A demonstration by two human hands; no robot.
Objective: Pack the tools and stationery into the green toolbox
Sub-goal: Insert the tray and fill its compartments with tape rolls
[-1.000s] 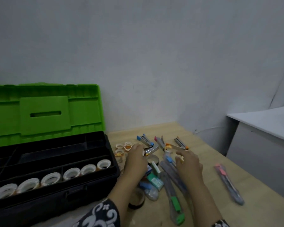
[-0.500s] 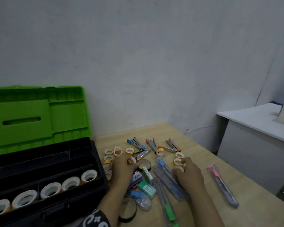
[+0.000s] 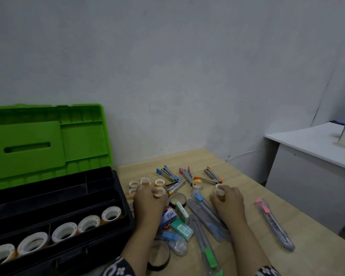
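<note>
Hands at the tape pile: your left hand (image 3: 150, 202) and right hand (image 3: 226, 200) each pinch a small tape roll (image 3: 159, 191) in curled fingers, on the table (image 3: 247, 196) beside the green toolbox (image 3: 54, 198). Rolls look light, stiff and smooth; grip across the rim. Open room lies rightward; mind the tray's raised black wall.

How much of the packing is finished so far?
Barely begun. Five tape rolls already stand in the green toolbox. The left hand and right hand each hold small tape rolls. The staplers, cutters and staple boxes are still on the table.
</note>
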